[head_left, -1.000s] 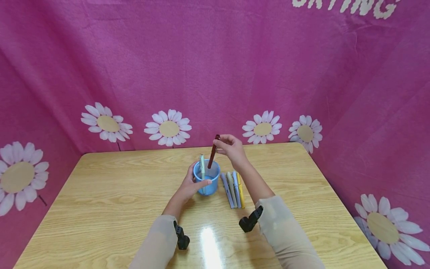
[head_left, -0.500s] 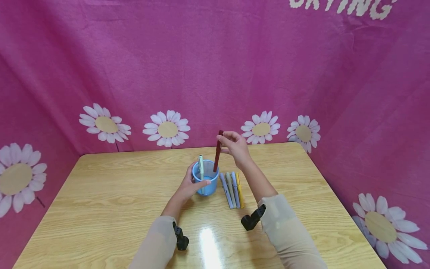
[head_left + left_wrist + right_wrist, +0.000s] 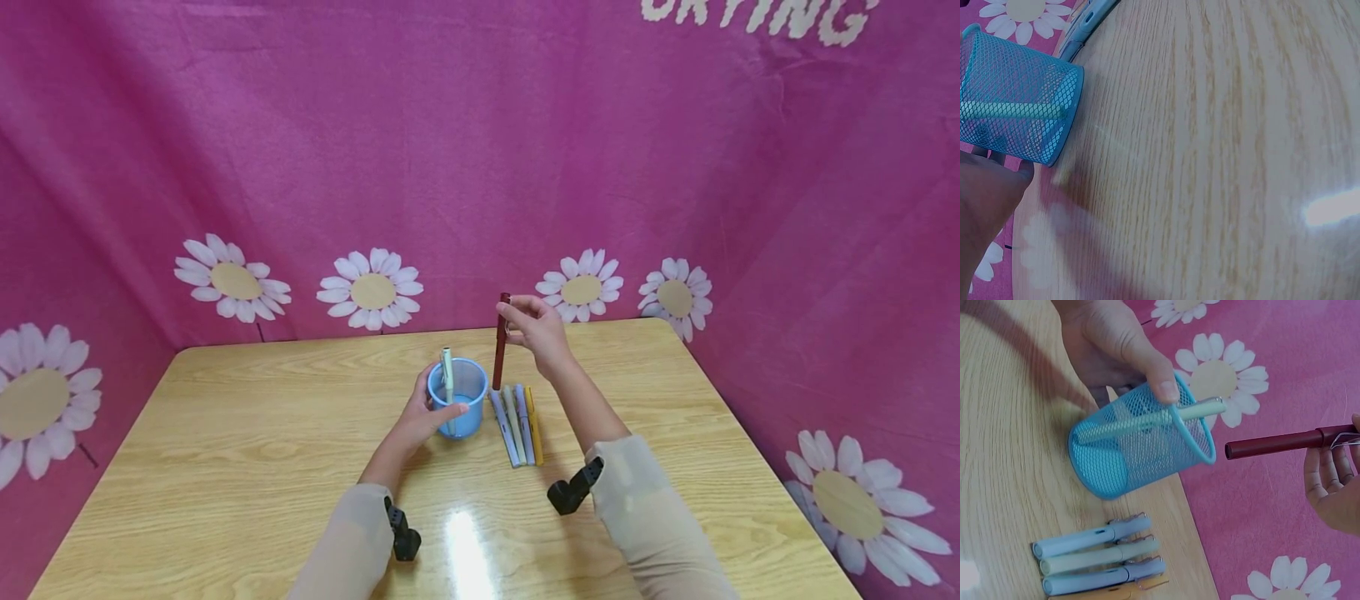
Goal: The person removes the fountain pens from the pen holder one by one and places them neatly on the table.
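A blue mesh pen cup (image 3: 467,423) stands on the table, and my left hand (image 3: 423,417) grips its side with the thumb near the rim. Inside the cup leans a pale green pen (image 3: 1204,410). My right hand (image 3: 542,333) pinches a dark red pen (image 3: 499,354) by its clipped upper end. That pen hangs upright just right of the cup, outside its rim and apart from it in the right wrist view. Below it several pens lie side by side: a lavender-blue pen (image 3: 505,429), a greenish pen (image 3: 515,425), another blue pen (image 3: 525,427) and a yellow pen (image 3: 535,429).
The wooden table (image 3: 262,450) reaches back to a pink cloth (image 3: 465,167) printed with daisies. Black wrist cameras sit on both sleeves. Glare (image 3: 468,554) shines on the near part of the table.
My right hand has moved right with the dark red pen, from over the cup's opening to outside its right rim. The left hand still holds the cup in place.
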Demonstrator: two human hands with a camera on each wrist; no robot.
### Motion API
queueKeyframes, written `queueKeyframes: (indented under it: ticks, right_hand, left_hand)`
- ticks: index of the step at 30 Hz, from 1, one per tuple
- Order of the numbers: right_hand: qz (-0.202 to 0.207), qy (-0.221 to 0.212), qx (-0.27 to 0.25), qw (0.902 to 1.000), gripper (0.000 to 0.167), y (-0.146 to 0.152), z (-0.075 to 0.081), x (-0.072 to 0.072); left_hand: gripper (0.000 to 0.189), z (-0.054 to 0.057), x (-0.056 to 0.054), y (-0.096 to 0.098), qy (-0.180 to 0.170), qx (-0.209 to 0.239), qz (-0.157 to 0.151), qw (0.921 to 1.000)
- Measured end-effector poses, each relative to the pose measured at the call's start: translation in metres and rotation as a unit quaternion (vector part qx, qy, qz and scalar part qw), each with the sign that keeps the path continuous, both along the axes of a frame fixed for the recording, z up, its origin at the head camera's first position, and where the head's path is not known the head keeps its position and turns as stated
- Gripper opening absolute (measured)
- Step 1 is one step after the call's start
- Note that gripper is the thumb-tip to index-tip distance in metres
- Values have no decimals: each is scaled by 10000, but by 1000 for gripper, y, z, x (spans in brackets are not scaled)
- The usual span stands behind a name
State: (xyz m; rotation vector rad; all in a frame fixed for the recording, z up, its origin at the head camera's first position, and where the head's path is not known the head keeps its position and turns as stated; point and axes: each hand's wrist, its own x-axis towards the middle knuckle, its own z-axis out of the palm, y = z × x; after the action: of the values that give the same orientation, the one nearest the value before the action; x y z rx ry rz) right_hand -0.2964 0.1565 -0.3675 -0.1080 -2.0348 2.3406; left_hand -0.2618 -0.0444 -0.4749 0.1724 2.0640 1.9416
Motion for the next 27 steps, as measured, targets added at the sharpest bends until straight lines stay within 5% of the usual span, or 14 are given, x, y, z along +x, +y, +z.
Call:
queueKeyframes:
  ticks: [3, 13, 27]
  right_hand:
    - [-41, -4, 38, 10000, 12, 4, -3, 1]
    - [-141, -142, 149, 9997, 13, 18, -15, 4]
    - [-361, -502, 451, 9971, 15, 41, -37, 5]
  left_hand:
    - [88, 2, 1, 0, 1, 29, 20, 10000]
    - [86, -19, -7, 3, 117, -174, 197, 9996]
    - [86, -18, -8, 2, 73, -185, 203, 9996]
